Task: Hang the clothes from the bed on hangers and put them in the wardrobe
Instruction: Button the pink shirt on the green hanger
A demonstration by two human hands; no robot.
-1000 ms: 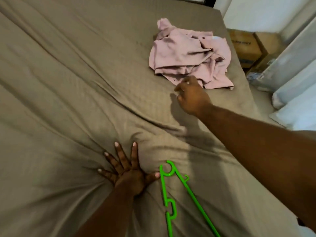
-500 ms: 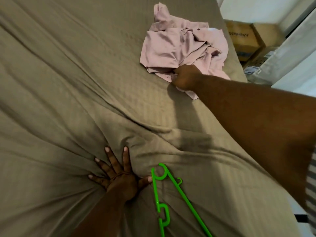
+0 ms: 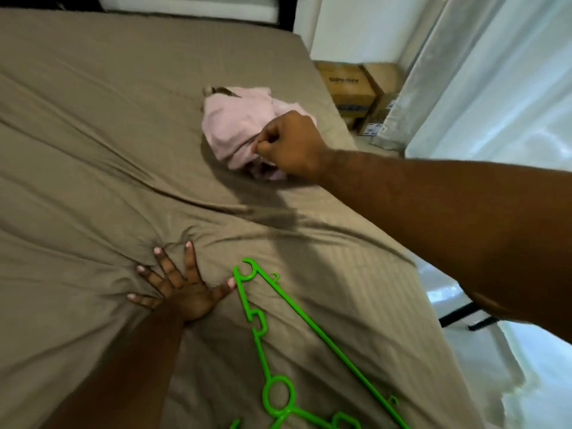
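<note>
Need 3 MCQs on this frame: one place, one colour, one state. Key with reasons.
1. Where does the bright green plastic hanger lie? A on the floor; B on the taupe bed sheet beside the left hand; C in a wardrobe.
2. Colour of the crumpled cloth garment? A pale pink; B blue; C black.
3. The right hand is: A flat on the sheet; B gripping the garment; C holding the hanger.
Key: B, it rests by the left thumb; A, cloth is pink; B, fingers curl round fabric.
</note>
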